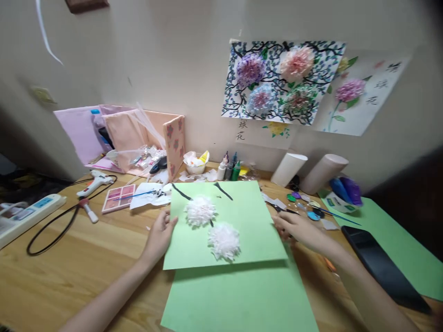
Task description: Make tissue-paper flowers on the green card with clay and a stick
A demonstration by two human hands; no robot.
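A light green sheet is held up a little above the table, tilted, between my two hands. It bears two white fluffy paper flowers, one at upper left and the other below it, plus dark painted branch strokes near its top. My left hand grips the left edge, thumb on top. At the right edge, my right hand pinches the sheet, its fingertips partly hidden. Underneath lies another green sheet on the wooden table.
Along the left are a power strip, a glue gun with its cable, and a pink palette. Behind stand paint bottles and paper rolls. A black phone lies at right. Flower pictures hang on the wall.
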